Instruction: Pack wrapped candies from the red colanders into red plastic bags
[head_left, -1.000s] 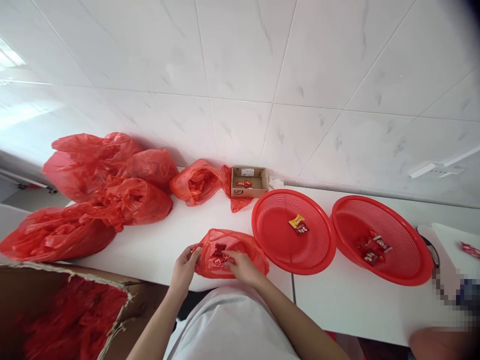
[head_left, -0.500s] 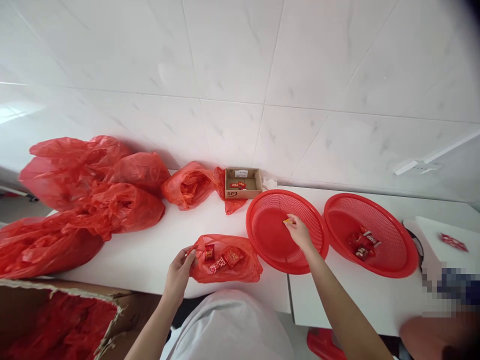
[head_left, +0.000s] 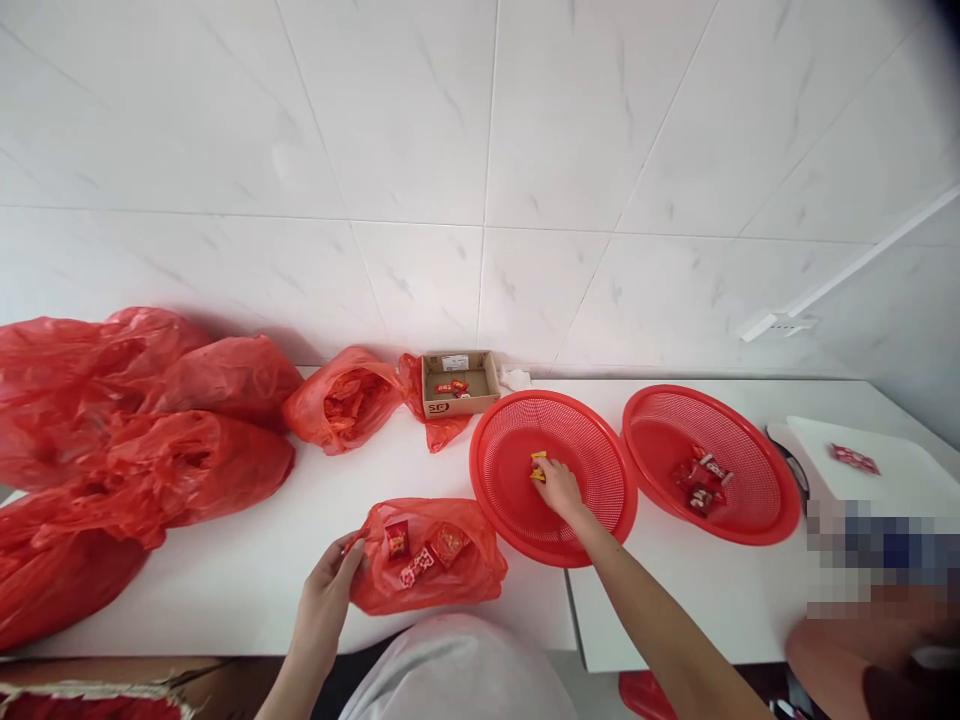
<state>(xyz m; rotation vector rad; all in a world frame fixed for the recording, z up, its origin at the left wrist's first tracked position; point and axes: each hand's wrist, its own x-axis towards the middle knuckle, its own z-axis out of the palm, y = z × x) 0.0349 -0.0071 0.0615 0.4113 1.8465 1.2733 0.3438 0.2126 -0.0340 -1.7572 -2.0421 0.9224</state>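
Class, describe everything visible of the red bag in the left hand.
The red bag looks like thin, see-through, crinkled plastic. It lies on the white table, mouth spread open, with small wrapped sweets showing inside. The left hand pinches its left edge. Its right end is beside a red basket, perhaps touching.

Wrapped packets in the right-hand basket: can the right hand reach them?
Probably yes: the right hand is in the neighbouring basket, only rims stand between, and the packets lie uncovered.

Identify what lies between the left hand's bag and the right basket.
The left basket lies there, with the right hand inside it, as the head view shows.
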